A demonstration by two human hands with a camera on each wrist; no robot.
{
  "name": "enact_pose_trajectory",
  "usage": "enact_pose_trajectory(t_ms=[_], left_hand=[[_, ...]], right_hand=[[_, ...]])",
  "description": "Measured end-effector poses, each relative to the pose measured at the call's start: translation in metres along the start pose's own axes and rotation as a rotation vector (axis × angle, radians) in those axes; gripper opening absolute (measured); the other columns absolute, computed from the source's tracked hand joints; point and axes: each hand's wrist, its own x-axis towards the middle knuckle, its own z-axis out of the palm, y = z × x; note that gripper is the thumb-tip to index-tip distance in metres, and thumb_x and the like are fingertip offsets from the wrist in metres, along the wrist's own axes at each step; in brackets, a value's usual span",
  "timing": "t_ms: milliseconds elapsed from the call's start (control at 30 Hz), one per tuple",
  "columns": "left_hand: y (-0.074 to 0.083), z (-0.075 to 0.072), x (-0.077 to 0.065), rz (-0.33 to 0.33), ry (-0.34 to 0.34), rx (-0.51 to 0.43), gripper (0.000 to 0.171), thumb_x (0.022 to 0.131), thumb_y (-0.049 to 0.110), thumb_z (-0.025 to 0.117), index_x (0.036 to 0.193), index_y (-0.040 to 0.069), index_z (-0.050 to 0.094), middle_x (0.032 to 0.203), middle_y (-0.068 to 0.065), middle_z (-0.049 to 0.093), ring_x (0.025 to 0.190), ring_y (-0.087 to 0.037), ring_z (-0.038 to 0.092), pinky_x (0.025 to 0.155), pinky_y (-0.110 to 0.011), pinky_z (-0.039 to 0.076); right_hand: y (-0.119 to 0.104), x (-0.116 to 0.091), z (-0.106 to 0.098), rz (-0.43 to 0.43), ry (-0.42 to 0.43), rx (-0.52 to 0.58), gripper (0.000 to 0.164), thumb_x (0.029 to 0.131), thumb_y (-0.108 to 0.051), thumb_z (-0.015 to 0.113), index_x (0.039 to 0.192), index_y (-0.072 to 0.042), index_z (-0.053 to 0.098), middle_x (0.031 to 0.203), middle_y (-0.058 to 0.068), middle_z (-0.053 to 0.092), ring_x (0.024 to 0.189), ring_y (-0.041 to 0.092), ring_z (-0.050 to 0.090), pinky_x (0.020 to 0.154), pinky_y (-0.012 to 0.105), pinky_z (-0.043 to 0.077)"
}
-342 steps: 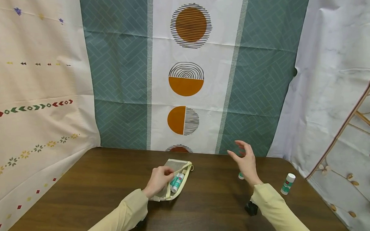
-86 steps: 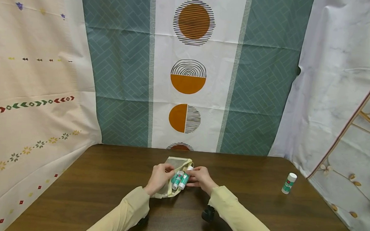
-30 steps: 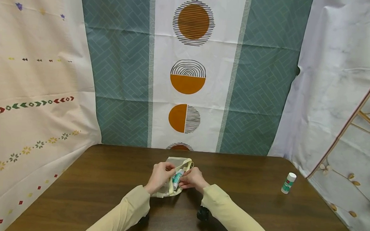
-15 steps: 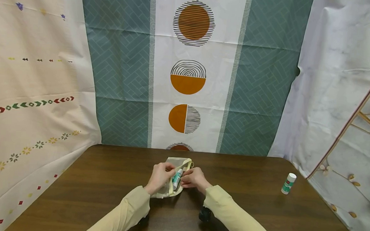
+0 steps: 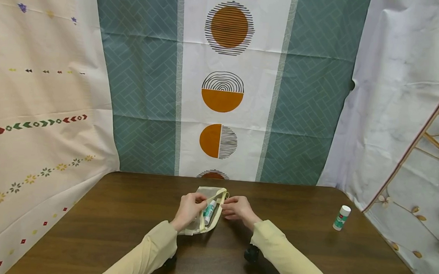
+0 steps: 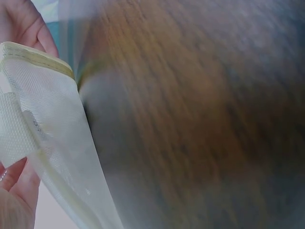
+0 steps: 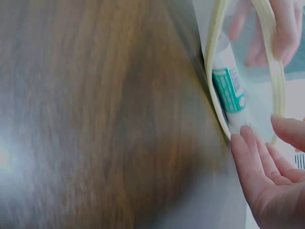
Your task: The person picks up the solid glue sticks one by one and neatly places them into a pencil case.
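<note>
Drawn rightward, the right hand [image 5: 239, 208], released, sits right of the pouched tube [image 5: 209, 212].

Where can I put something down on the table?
There's bare table on the left, between the curtain and the left sleeve. On the right, there's room between the right hand and the standing tube. It's crowded in the middle, where the left hand holds the pouch with another tube inside.
</note>
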Motion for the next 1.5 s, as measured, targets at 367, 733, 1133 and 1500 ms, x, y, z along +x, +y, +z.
enact_pose_trajectory(t_ms=[367,733,1133,1500], left_hand=[[-0.001,-0.001,-0.001,0.007,0.006,-0.012,0.008,0.077,0.002,0.061,0.081,0.002,0.068,0.066,0.002,0.058,0.059,-0.011,0.05,0.05,-0.026,0.041],[-0.001,-0.001,0.002,-0.014,0.012,-0.029,0.007,0.077,0.002,0.061,0.081,0.001,0.068,0.067,0.001,0.058,0.059,-0.012,0.051,0.049,-0.025,0.041],[-0.003,-0.001,0.002,-0.017,0.002,-0.037,0.008,0.077,0.002,0.061,0.082,0.001,0.068,0.068,0.001,0.059,0.061,-0.012,0.051,0.051,-0.026,0.041],[-0.002,-0.002,0.002,-0.018,0.006,-0.029,0.008,0.077,0.002,0.062,0.081,0.001,0.068,0.068,0.002,0.059,0.062,-0.012,0.051,0.053,-0.027,0.041]], right_hand=[[0.003,-0.001,-0.029,-0.042,0.093,-0.006,0.043,0.081,-0.014,0.067,0.114,0.01,0.051,0.096,0.013,0.062,0.089,0.035,0.059,0.07,0.043,0.048],[0.0,-0.006,-0.059,-0.069,0.188,-0.011,0.043,0.082,-0.017,0.066,0.117,0.004,0.052,0.103,0.014,0.061,0.098,0.038,0.054,0.076,0.045,0.045],[0.0,-0.01,-0.082,-0.135,0.189,-0.079,0.055,0.079,-0.023,0.07,0.126,-0.003,0.048,0.12,0.02,0.052,0.106,0.031,0.05,0.084,0.052,0.037],[-0.005,-0.015,-0.104,-0.197,0.237,-0.082,0.057,0.08,-0.022,0.069,0.128,-0.002,0.045,0.121,0.02,0.051,0.108,0.031,0.049,0.086,0.05,0.037]])
